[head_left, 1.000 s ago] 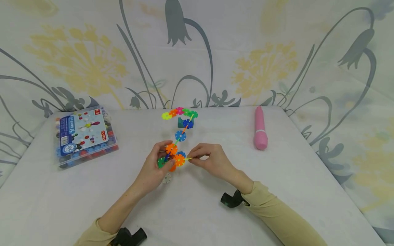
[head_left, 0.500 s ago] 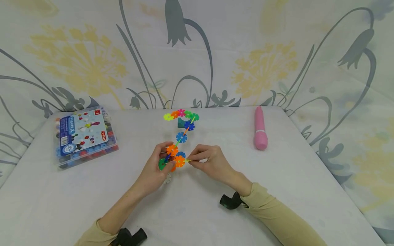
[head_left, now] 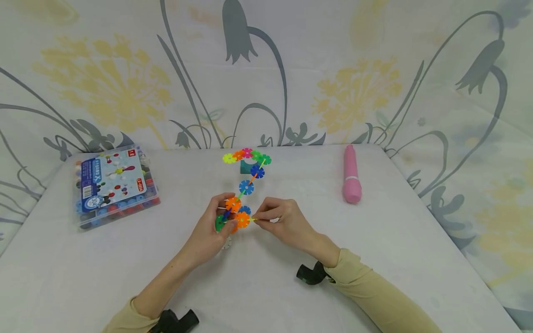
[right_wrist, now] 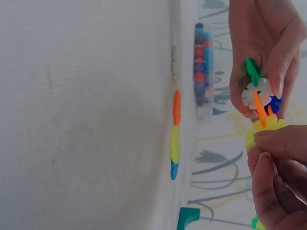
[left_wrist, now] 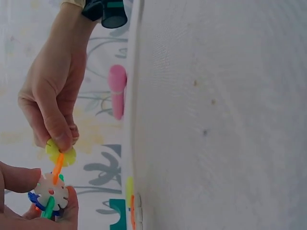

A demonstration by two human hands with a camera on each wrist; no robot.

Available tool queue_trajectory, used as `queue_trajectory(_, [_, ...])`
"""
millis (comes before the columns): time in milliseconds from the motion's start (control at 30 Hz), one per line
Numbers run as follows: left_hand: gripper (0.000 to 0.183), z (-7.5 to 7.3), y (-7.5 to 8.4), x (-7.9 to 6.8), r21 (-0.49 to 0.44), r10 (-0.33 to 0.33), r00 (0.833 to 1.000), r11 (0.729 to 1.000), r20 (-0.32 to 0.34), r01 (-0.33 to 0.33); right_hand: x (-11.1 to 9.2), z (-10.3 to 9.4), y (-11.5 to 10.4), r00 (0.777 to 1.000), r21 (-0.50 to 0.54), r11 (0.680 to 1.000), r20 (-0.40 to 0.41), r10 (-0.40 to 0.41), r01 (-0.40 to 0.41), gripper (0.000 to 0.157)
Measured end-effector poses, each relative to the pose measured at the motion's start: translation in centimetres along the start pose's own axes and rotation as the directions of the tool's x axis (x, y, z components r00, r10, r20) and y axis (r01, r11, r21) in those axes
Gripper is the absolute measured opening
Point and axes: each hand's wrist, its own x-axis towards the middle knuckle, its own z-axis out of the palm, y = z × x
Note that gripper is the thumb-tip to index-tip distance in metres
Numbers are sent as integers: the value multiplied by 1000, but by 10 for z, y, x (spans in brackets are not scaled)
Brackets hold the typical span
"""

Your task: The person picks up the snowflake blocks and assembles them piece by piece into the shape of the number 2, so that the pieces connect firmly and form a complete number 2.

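My left hand [head_left: 210,222] holds a chain of interlocked notched plastic discs. In the head view, the chain runs from an orange disc [head_left: 233,204] through a blue disc [head_left: 246,187] up to a yellow disc [head_left: 228,158] at its far end. Between the left fingers, a white disc [left_wrist: 52,190] shows in the left wrist view, with blue and green discs against it. My right hand [head_left: 287,219] pinches another yellow disc [right_wrist: 261,129] between thumb and fingers. It joins an orange disc [left_wrist: 57,167] standing edge-on against the white one. The left palm hides part of the cluster.
Under the hands, a row of discs lies on the table, with an orange disc [right_wrist: 177,108] beside a white disc [right_wrist: 174,64]. A teal block [head_left: 245,167] sits behind. A labelled clear plastic box [head_left: 116,185] stands left, a pink tapered object [head_left: 352,175] right.
My right hand has moved slightly toward me, still pinching the yellow disc. The chain's far end has drifted a little to the right. My left hand keeps its hold.
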Motion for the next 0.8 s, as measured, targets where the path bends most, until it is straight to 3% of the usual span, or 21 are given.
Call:
queue_trajectory(167, [57,2,-1,-1,23,25,1000,999,1,-25,0,0,-2,1000,-35,999,3,-5,5,12])
queue_trajectory(500, [55,-3,-1,2,-15,0,1000,1000,-18,0,3,1,-3,998,-82,995,24,60,-58,7])
queue_trajectory(800, [54,-5,-2,3,-35,21,998,999,-58,-23,4,-3,-2,985,-102,985,82,150,-142,19])
